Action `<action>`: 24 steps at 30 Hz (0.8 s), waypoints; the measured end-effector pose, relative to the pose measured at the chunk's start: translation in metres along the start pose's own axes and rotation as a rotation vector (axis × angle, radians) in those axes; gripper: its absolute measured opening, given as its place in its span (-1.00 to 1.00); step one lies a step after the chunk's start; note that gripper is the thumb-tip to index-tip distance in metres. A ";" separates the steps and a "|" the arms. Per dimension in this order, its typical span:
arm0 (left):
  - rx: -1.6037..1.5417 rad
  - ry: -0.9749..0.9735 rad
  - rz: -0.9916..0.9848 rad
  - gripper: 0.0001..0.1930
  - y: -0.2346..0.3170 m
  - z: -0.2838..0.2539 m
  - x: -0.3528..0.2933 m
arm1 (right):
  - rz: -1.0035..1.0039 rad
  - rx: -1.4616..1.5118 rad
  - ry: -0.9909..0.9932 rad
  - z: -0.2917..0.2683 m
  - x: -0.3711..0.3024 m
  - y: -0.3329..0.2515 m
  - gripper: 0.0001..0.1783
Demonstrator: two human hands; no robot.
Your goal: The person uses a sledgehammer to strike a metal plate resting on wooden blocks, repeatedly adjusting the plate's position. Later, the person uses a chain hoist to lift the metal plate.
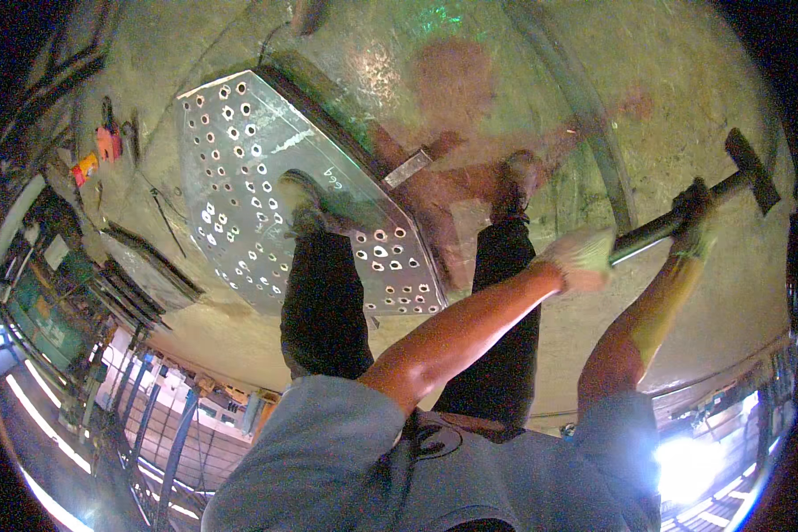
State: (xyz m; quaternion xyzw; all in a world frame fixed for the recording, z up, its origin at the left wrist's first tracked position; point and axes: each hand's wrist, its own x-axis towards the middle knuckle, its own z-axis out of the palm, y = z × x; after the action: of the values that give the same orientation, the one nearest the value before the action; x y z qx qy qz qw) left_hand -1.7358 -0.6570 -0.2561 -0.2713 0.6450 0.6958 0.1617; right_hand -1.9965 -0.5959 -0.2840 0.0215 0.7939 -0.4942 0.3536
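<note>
Gripping a long-handled hammer (743,173) w/ both gloved hands: left hand (581,257) closed mid-handle, right hand (696,217) closed nearer the head, for swing control; left foot pins the perforated metal plate (239,151) on the floor (505,53), likely steadying it.

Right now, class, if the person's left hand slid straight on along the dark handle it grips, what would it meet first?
Most likely the right hand in its worn glove, gripping the same dark hammer handle further up than the left hand; beyond it sits the dark hammer head.
</note>
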 end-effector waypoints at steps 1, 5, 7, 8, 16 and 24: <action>-0.027 0.007 -0.034 -0.68 0.004 -0.007 0.009 | 0.010 -0.016 0.024 0.006 0.010 -0.004 -0.87; -0.150 0.031 -0.239 -0.64 -0.011 -0.017 -0.018 | -0.007 -0.115 0.038 0.068 0.013 0.027 -0.87; -0.268 0.199 -0.409 -0.60 -0.042 0.000 -0.068 | -0.054 -0.226 -0.067 0.129 -0.019 0.083 -0.87; -0.262 0.295 -0.464 -0.52 -0.062 0.021 -0.097 | -0.072 -0.313 -0.113 0.155 -0.046 0.115 -0.87; -0.520 0.068 -1.064 -0.44 -0.090 -0.011 -0.250 | -0.025 -0.724 -0.516 0.235 -0.246 0.265 -0.77; -0.269 0.006 -0.461 -0.47 -0.018 0.010 -0.148 | 0.201 -0.142 -0.184 0.082 -0.104 0.145 -0.76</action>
State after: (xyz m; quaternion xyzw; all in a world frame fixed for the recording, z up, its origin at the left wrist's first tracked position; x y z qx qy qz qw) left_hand -1.6088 -0.6263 -0.1839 -0.4323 0.4684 0.7193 0.2764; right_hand -1.8185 -0.5546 -0.3559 0.0304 0.7848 -0.3990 0.4733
